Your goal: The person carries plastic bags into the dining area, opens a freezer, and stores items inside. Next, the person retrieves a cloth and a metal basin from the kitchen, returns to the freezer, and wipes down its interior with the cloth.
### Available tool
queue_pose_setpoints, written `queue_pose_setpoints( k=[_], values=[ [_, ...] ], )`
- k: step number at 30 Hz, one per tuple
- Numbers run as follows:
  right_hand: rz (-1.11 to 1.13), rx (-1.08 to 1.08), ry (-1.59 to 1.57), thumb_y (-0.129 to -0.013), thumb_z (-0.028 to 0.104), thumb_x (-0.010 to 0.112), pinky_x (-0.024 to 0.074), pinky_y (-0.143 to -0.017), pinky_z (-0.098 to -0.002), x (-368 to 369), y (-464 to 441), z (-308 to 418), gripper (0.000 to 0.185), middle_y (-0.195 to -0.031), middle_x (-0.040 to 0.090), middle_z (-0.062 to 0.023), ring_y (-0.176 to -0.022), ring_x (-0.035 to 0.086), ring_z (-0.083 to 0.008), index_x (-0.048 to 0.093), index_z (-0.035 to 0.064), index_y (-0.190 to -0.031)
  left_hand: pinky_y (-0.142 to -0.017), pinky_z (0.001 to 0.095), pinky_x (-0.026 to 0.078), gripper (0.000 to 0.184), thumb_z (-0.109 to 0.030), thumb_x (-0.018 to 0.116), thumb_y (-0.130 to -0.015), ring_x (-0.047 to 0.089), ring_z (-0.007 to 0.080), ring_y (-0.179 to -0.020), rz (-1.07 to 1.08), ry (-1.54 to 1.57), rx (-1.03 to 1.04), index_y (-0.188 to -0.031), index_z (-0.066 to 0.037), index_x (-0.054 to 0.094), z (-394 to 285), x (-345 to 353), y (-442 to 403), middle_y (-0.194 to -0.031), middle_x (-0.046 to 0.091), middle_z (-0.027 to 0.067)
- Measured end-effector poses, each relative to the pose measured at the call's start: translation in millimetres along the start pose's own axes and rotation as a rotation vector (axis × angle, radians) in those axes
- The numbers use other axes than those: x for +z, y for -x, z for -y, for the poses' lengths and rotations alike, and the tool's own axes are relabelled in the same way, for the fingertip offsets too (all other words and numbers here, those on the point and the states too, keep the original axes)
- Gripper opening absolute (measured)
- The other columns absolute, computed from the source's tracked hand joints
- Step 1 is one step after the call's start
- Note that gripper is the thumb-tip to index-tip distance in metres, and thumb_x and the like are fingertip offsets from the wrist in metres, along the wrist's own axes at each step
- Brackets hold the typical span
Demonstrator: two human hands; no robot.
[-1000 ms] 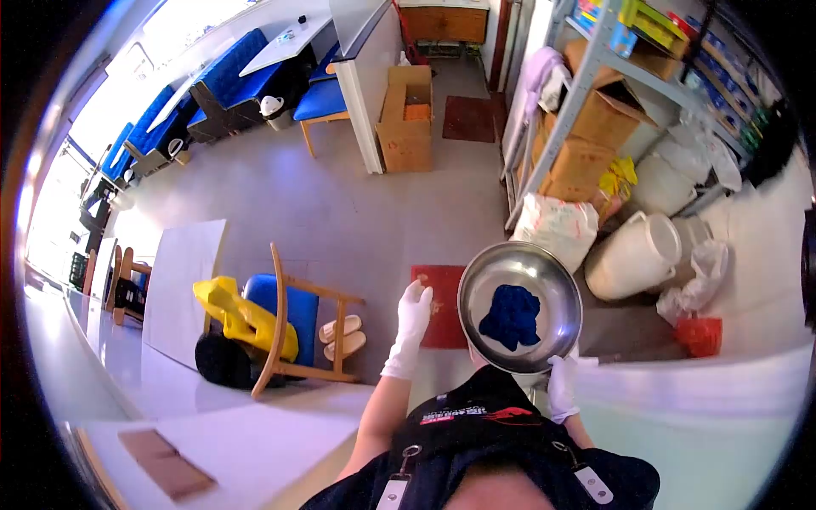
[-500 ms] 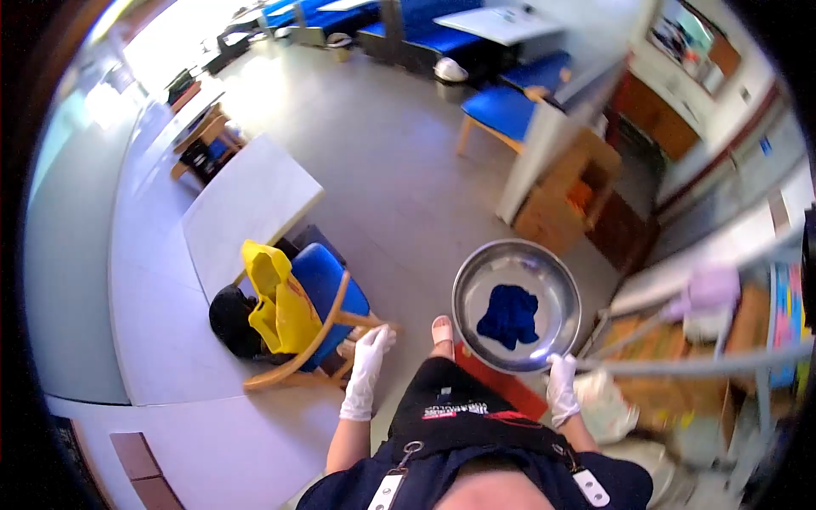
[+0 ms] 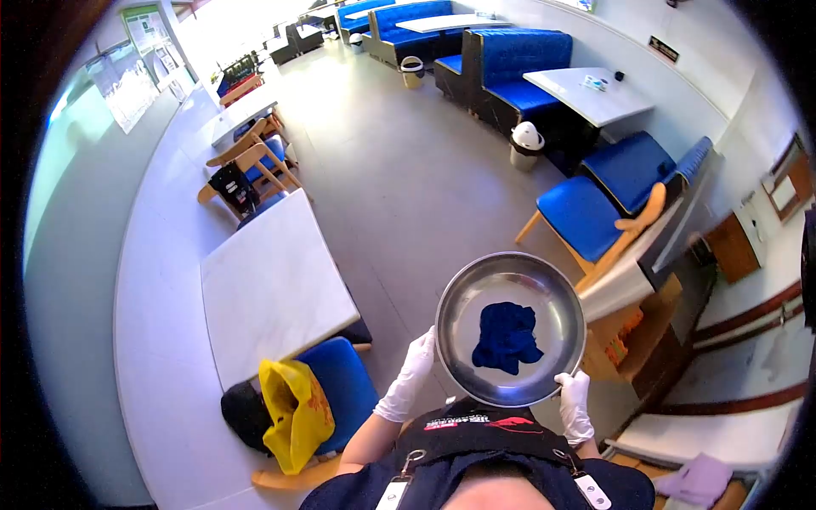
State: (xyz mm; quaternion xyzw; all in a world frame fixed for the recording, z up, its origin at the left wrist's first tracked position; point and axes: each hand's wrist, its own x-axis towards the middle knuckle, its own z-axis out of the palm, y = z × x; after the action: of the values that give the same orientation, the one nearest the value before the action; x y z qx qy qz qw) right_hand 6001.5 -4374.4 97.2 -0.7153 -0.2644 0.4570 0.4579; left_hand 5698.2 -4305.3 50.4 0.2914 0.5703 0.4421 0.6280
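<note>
A round stainless steel basin (image 3: pixel 452 348) is held in front of my body, with a crumpled dark blue cloth (image 3: pixel 507 337) lying in its bottom. My left hand (image 3: pixel 414 371), in a white glove, is at the basin's left rim, its fingers partly hidden by the edge. On the lower right rim, my gloved right hand (image 3: pixel 575 403) is closed, thumb over the edge. Below the basin, part of my dark apron (image 3: pixel 467 435) shows.
To the left, a blue-seated chair (image 3: pixel 348 391) holding a yellow bag (image 3: pixel 293 416) stands by a white table (image 3: pixel 276 289). A blue chair (image 3: pixel 582 212) and a lidded bin (image 3: pixel 526 146) are ahead right. A cardboard box (image 3: pixel 625 336) sits at the right.
My left hand has moved from beside the chair back to the basin's left rim. My right hand keeps its grip. The view has swung, bringing more of the aisle into sight.
</note>
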Motion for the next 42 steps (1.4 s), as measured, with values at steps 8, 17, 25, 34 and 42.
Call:
queue_pose_setpoints(
  k=[8, 17, 25, 34, 42],
  values=[
    [0.138, 0.009, 0.081, -0.067, 0.001, 0.051, 0.0420, -0.034, -0.0283, 139, -210, 134, 0.020, -0.065, 0.059, -0.0097, -0.043, 0.053, -0.0173, 0.058, -0.0058, -0.085, -0.076, 0.0304, 0.047, 0.053, -0.046, 0.035, -0.093, 0.060, 0.0190, -0.087, -0.124, -0.223, 0.008, -0.111, 0.000, 0.057, -103, -19, -197, -0.100, 0.062, 0.0093],
    [0.524, -0.069, 0.117, -0.067, -0.002, 0.051, 0.0428, -0.036, -0.0279, 369, -413, 285, 0.022, -0.068, 0.059, -0.0086, -0.046, 0.054, -0.0173, 0.059, -0.0039, -0.087, -0.076, 0.0299, 0.048, 0.048, -0.040, 0.043, -0.092, 0.062, 0.0203, -0.088, -0.506, 0.234, 0.073, -0.114, 0.003, 0.052, -236, -128, -320, -0.104, 0.061, 0.0149],
    [0.558, -0.078, 0.120, -0.066, -0.001, 0.052, 0.0425, -0.039, -0.0279, 568, -552, 376, 0.022, -0.067, 0.059, -0.0078, -0.047, 0.054, -0.0162, 0.059, -0.0043, -0.087, -0.078, 0.0320, 0.047, 0.044, -0.035, 0.045, -0.091, 0.061, 0.0222, -0.092, -0.768, 0.302, 0.046, -0.113, 0.001, 0.053, -332, -235, -544, -0.105, 0.061, 0.0141],
    [0.401, -0.128, 0.111, -0.065, 0.001, 0.051, 0.0421, -0.037, -0.0284, 729, -735, 466, 0.022, -0.064, 0.058, -0.0094, -0.045, 0.054, -0.0175, 0.059, -0.0055, -0.084, -0.080, 0.0285, 0.047, 0.030, -0.022, 0.048, -0.091, 0.060, 0.0172, -0.088, -0.367, -0.055, 0.349, -0.109, 0.000, 0.057, -559, -191, -875, -0.097, 0.063, 0.0105],
    [0.494, -0.109, 0.152, -0.065, 0.000, 0.050, 0.0418, -0.037, -0.0290, 946, -907, 591, 0.021, -0.062, 0.057, -0.0094, -0.044, 0.053, -0.0169, 0.058, -0.0061, -0.083, -0.075, 0.0283, 0.048, 0.033, -0.027, 0.049, -0.090, 0.062, 0.0185, -0.086, -0.578, 0.179, 0.277, -0.110, -0.001, 0.056, -687, -303, -1051, -0.100, 0.063, 0.0128]
  ],
)
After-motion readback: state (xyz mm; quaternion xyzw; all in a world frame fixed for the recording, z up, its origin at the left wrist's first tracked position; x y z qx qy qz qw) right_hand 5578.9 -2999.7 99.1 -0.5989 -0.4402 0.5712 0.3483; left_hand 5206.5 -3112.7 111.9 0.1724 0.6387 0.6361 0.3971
